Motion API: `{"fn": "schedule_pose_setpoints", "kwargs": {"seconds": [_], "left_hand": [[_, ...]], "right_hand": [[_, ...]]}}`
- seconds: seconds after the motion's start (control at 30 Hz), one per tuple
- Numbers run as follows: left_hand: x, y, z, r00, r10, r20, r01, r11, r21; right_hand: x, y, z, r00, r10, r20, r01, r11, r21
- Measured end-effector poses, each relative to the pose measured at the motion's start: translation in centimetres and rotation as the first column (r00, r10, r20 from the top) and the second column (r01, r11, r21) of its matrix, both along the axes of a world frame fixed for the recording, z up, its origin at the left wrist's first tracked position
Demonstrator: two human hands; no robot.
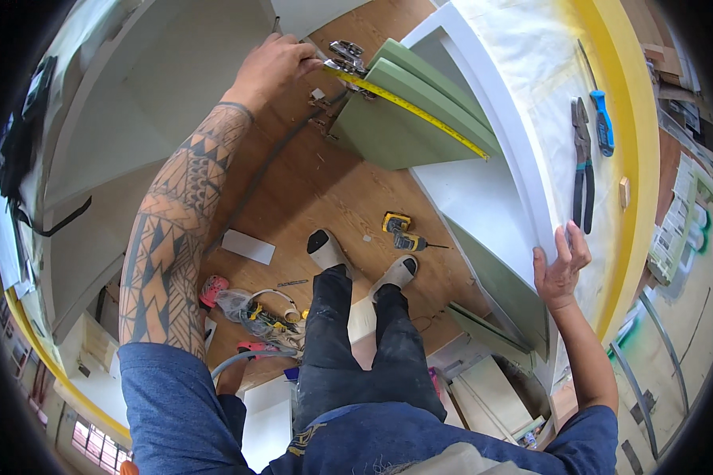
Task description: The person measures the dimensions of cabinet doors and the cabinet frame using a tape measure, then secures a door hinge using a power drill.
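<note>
My tattooed left arm reaches forward, and my left hand (276,67) is closed at the near end of a yellow tape measure (408,107). The case is hidden by the hand. A thin dark stick pokes up beyond the knuckles. The blade runs diagonally across green cabinet doors (404,134), its free end over their right edge. Metal hinges (347,57) sit on the doors beside my left fingers. My right hand (564,267) grips the edge of a white cabinet frame (523,170), thumb on the inner side. Just beyond its fingers lie dark-handled pliers (583,170).
A blue-handled screwdriver (602,127) lies beside the pliers on the covered top. On the wooden floor are a yellow-black cordless drill (404,229), a white board (248,246), a drill bit (293,283) and a plastic-wrapped bundle (249,313). My feet stand near the drill.
</note>
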State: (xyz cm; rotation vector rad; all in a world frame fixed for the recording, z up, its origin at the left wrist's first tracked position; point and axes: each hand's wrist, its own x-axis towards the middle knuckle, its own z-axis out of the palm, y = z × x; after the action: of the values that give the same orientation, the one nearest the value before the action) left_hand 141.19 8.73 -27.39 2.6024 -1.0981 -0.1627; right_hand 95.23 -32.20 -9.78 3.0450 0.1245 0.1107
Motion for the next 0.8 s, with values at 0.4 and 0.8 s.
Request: {"fn": "schedule_pose_setpoints", "kwargs": {"seconds": [0.4, 0.8], "left_hand": [[1.6, -1.1, 0.8, 0.999, -0.024, -0.028, 0.026, 0.998, 0.066], [1.6, -1.5, 1.2, 0.999, -0.025, -0.025, 0.027, 0.993, 0.114]], "right_hand": [[0.1, 0.1, -0.2, 1.0, 0.005, 0.006, -0.005, 1.0, -0.027], [0.0, -0.1, -0.1, 1.0, -0.004, -0.005, 0.004, 0.999, -0.034]]}}
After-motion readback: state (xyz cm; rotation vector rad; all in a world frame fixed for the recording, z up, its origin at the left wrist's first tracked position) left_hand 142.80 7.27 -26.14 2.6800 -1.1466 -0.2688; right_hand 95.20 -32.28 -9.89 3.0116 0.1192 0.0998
